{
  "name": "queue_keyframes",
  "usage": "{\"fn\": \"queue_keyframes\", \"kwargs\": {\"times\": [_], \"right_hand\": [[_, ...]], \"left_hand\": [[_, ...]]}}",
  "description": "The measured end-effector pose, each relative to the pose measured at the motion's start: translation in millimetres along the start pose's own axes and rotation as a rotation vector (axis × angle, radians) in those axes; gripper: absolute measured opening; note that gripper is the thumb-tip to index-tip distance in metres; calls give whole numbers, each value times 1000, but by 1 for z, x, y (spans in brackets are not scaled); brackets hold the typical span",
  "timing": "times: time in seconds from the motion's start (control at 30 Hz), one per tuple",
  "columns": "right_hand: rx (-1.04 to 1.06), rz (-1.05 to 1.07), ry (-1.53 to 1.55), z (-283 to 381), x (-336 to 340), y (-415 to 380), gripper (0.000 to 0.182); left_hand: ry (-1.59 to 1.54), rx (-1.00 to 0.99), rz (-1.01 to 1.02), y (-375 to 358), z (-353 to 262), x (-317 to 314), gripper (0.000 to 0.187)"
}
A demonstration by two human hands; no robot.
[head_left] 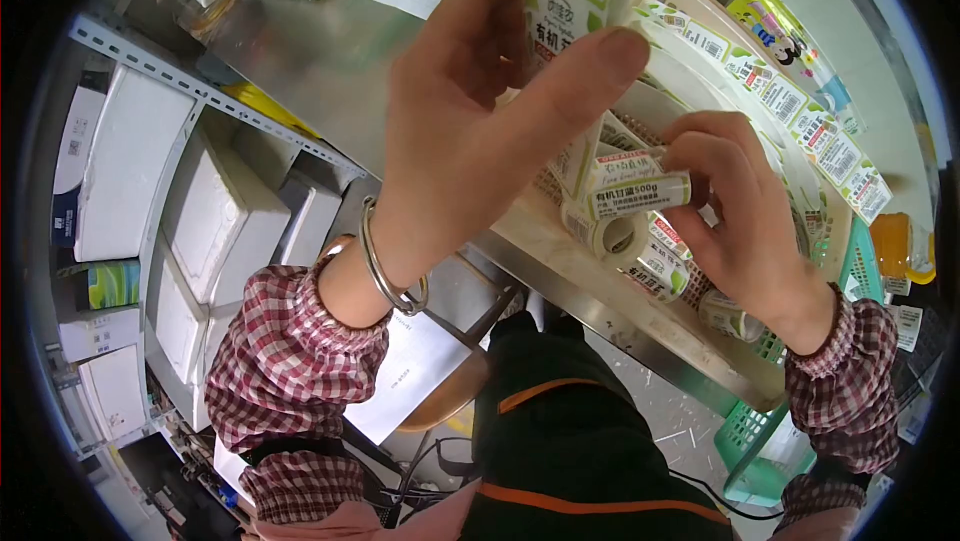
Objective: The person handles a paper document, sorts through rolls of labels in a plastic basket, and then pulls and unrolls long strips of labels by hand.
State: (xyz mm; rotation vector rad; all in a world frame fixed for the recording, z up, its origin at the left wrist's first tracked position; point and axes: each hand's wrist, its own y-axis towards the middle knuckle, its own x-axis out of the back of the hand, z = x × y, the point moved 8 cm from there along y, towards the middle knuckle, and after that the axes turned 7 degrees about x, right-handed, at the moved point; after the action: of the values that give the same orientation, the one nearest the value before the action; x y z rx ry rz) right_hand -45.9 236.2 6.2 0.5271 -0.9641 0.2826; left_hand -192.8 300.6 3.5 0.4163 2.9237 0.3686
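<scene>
Look first to the curled label strip [635, 198], just left of the right hand [740, 206] and touching it, long axis running roughly from left to right, right end held between bent fingers above and thumb below. Count the right hand as clearly the nearer, with a narrow grip on that end (cannot tell how firmly pinched). Just below and slightly left, note a label roll [602, 231] with its open core showing, and more printed rolls farther right along the beige tray [590, 306]. Up and to the left of the strip, find the left hand [470, 131], raised close to the camera, holding a printed label piece [563, 11] between thumb and fingers, long axis nearly upright; cannot tell whether joined to the curled strip. Beyond, to the far right, see a row of labels [785, 101] slanting down toward the right. To the left, see the bare metal worktop [310, 66]; at the near right, below the tray, a green basket [742, 436].
</scene>
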Motion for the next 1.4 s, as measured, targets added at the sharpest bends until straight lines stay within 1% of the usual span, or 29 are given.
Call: {"fn": "queue_keyframes", "kwargs": {"times": [0.03, 0.07, 0.13, 0.23, 0.47, 0.53, 0.57, 0.63, 0.67, 0.73, 0.77, 0.83, 0.97, 1.03, 1.27, 1.33, 1.37, 1.4], "right_hand": [[13, -45, 0, 0, 3, -3, 43], [12, -48, -4, -1, 4, -7, 43], [50, -94, -12, 2, 8, -10, 44], [84, -156, 17, 1, 11, -14, 45], [34, -121, 9, -1, 8, -15, 44], [4, -109, 56, -3, 5, -14, 42], [2, -109, 56, -1, 5, -14, 42], [-177, -90, 138, -11, 2, -16, 39], [-179, -90, 138, -9, 3, -16, 39], [-393, -36, 158, -21, 0, -22, 38], [-395, -36, 159, -22, -1, -23, 38], [-430, -103, 336, -26, -2, -24, 37], [-438, -143, 433, -24, 2, -24, 35], [-511, -87, 529, -24, -3, -25, 37], [-492, -74, 518, -21, 4, -27, 38], [-434, -5, 401, -12, 9, -26, 38], [-436, -7, 401, -11, 9, -28, 38], [-387, -33, 396, -8, 11, -27, 39]], "left_hand": [[59, 8, -78, 0, 0, 2, 60], [58, 5, -75, 1, -1, 2, 60], [-14, -30, 71, 2, -6, -4, 59], [10, -54, 57, 1, -5, -4, 60], [8, -42, 36, 1, -7, -5, 58], [167, 21, 43, 1, -11, -8, 58], [166, 22, 44, 0, -7, -10, 58], [57, -43, -74, -2, -1, -3, 58], [57, -41, -73, -1, -1, 1, 58], [-110, -90, 186, 0, -6, -4, 58], [-110, -88, 188, 0, -6, -4, 58], [-96, -88, 194, 0, -7, -4, 59], [-87, -106, 207, 1, -2, -3, 60], [34, -53, 61, 3, 3, 3, 59], [80, -66, 68, 4, 3, 3, 57], [139, -72, 61, 3, 0, 2, 55], [138, -72, 63, 3, 1, 1, 55], [116, -53, 52, 3, 3, 2, 54]]}}
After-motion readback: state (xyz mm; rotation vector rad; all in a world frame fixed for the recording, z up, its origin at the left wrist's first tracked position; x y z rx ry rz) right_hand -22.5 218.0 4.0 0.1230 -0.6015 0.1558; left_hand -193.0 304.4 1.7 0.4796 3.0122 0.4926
